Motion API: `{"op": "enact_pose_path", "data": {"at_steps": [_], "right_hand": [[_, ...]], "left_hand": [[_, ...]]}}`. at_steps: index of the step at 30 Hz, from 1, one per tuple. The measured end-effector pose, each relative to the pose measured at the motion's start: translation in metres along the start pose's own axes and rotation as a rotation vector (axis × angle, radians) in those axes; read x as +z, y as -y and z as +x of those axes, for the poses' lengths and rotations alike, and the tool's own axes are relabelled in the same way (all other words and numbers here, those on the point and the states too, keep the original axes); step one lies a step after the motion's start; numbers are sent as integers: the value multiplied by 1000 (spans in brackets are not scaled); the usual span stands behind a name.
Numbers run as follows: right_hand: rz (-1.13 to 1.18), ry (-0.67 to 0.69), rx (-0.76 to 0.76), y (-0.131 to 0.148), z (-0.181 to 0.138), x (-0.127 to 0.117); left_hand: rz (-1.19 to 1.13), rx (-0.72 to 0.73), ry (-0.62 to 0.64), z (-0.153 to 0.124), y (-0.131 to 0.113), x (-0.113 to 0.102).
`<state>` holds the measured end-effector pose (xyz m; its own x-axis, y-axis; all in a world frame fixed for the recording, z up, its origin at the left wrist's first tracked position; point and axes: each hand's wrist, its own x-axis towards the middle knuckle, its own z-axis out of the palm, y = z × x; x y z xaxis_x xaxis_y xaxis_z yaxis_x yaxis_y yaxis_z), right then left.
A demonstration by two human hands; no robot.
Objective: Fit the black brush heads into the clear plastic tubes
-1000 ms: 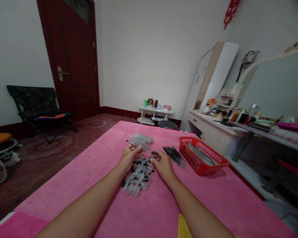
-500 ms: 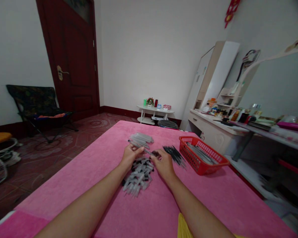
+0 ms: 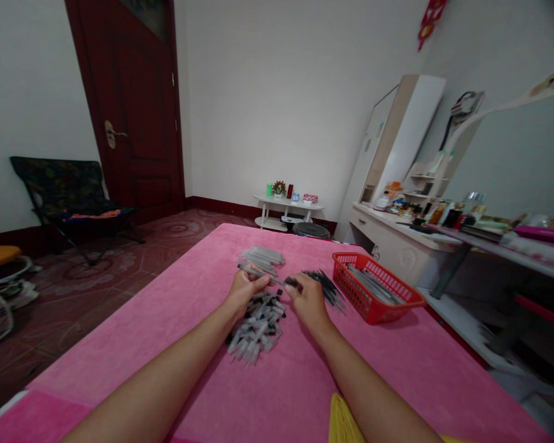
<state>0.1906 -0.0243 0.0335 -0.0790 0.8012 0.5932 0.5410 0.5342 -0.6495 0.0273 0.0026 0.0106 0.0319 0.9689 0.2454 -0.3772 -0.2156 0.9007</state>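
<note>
My left hand (image 3: 246, 288) is closed round a slim, clear pen (image 3: 277, 281) that slants down to the right. My right hand (image 3: 307, 295) pinches the pen's right end, where something dark shows between the fingers; its exact shape is blurred. Below the hands lies a heap of translucent pen caps (image 3: 261, 329) with black bits among them. Beyond my left hand, clear pen barrels (image 3: 263, 255) lie in a bundle. Black, thin refills (image 3: 329, 288) are spread to the right of my right hand.
A red plastic basket (image 3: 373, 314) holding several pens stands on the right of the pink-covered table (image 3: 166, 332). Yellow cloth (image 3: 344, 424) shows by my right forearm. Past the table are a dressing table (image 3: 392, 231), a folding chair (image 3: 69, 191) and a low white stand (image 3: 289, 203).
My right hand has shifted slightly right and up along the pen, and more of the pen shows between the hands. The left hand stays nearly in place.
</note>
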Motion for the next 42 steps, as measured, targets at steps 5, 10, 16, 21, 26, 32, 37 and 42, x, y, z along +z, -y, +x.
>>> {"op": "enact_pose_path", "data": {"at_steps": [5,10,16,21,26,32,37,42], "right_hand": [[220,127,214,-3,5,1],[390,271,497,0,6,-3],[479,353,586,10,6,-11],[482,283,461,11,11,-10],[110,84,177,1,13,-7],[-161,71,-75,5,7,-8],[-263,55,-138,6,4,-6],[-320,7,-157,3,4,-8]], "left_hand": [[51,103,34,-2,-5,2],[91,168,81,-3,-11,5],[103,127,112,-4,-13,6],[42,68,-9,3,0,0],[-60,-5,-117,5,3,-1],[-159,-95,-117,3,-2,3],[-181,-99,-121,4,1,2],[-164,-157,-120,2,-1,4]]}}
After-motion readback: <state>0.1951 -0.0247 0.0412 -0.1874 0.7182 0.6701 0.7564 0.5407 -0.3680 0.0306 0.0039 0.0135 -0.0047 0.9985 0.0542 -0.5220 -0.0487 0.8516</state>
